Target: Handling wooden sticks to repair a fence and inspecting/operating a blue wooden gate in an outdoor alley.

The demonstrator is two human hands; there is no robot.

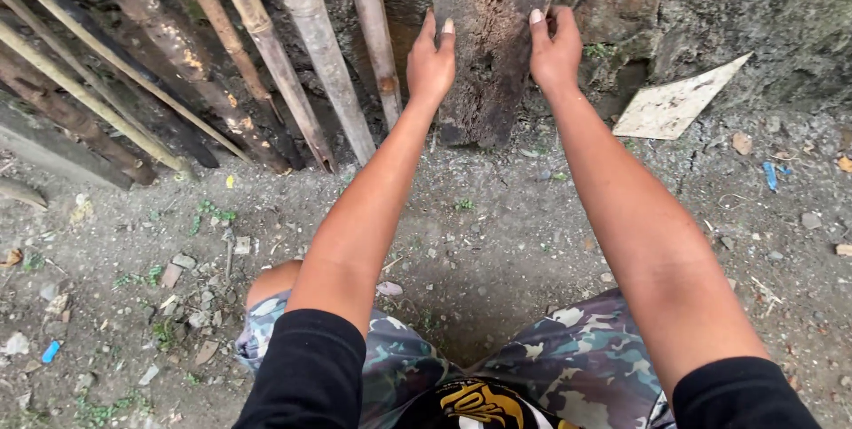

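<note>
**Both hands on a weathered plank at a stone wall**

Nearest the camera, black sleeves and green camouflage shorts (568, 358) fill the lower edge, with one bare knee above grey, gravelly dirt ground (497, 234) strewn with small stones and scraps. Beyond them, both bare forearms stretch forward. The left hand (432, 61) lies against the left edge of a dark, rotted, upright wooden plank (493, 47); its fingers (446, 31) are held straight and close together, pointing up, flat on the wood rather than curled round it. The right hand (555, 49) grips the plank's right edge, its fingers (538, 23) bent over the edge and pressed together. The plank's foot rests on the ground, and its top leans toward the rough, mossy stone wall (763, 12) behind. Left of it, a row of brown bamboo poles (302, 56) slants against the same wall. Right of it, a pale flat broken board (679, 102) lies at the wall's base.
</note>
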